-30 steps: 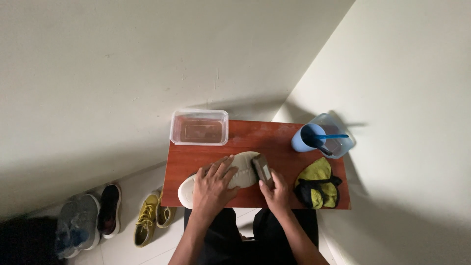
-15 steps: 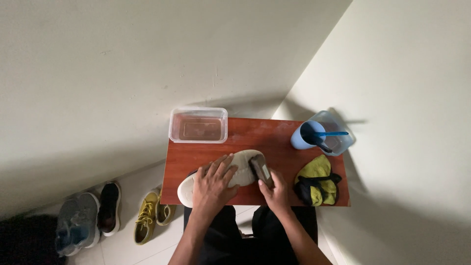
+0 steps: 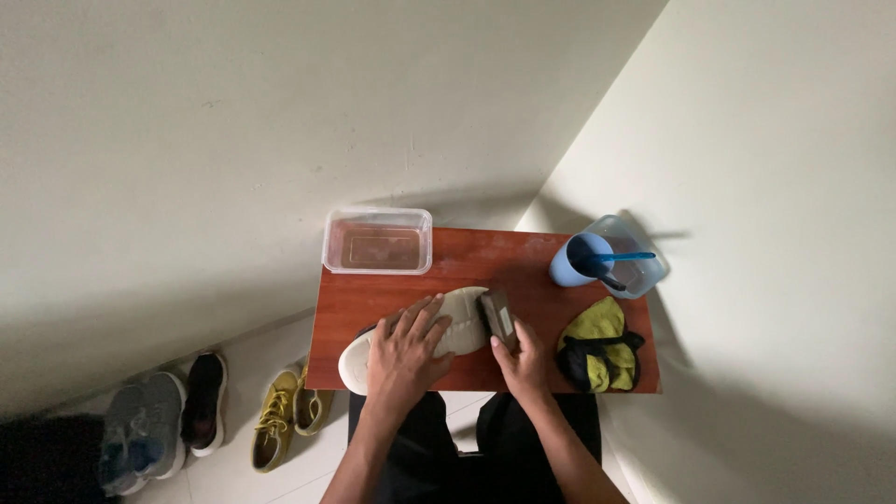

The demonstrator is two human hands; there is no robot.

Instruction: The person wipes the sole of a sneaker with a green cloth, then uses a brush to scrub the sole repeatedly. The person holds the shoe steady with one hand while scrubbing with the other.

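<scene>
Pale shoe [image 3: 457,322] under left hand [image 3: 403,353], dark brush [image 3: 497,317] in right hand [image 3: 525,359]

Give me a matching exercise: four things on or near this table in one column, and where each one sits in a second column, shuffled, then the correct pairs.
Things:
1. clear plastic tub
2. blue cup
3. yellow and black cloth
4. yellow shoes

Places:
A. on the floor, left of the table
B. far left corner of the table
C. near right corner of the table
D. far right part of the table, a blue tool standing in it

Pairs: 1-B, 2-D, 3-C, 4-A
</scene>
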